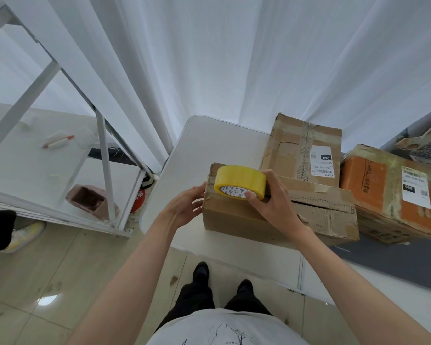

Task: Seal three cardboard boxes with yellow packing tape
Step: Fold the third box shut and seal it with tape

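White curtains (222, 58) hang behind a pale tabletop (184, 155) that carries three cardboard boxes. Both bare forearms reach forward and up from the bottom of the view, converging on the nearest box (246, 215). The right hand (271, 197) grips the roll of yellow tape (239, 181), thumb curled against the printed inner core and the other fingers wrapped over the far side, so the roll stands on edge on the box's top near its left end. The left hand (187, 204) is held with relaxed, nearly straight fingers whose tips touch the left end of that same box, just left of and slightly below the roll; it holds nothing.

The nearest box lies directly under the right hand, with a dark open seam running along its top from the hand away to the right. A second box (304, 150), brown with a white label, stands just beyond the right hand, touching the first box's far side. A third box (388, 190), orange with a white label, sits well to the right of the right hand, close beside the other two. One roll of tape is in view.

Far left of the left hand stands a white metal shelf (60, 145) holding a pinkish container (87, 200). Below the arms are tiled floor (60, 282), dark trousers and black shoes (200, 271)
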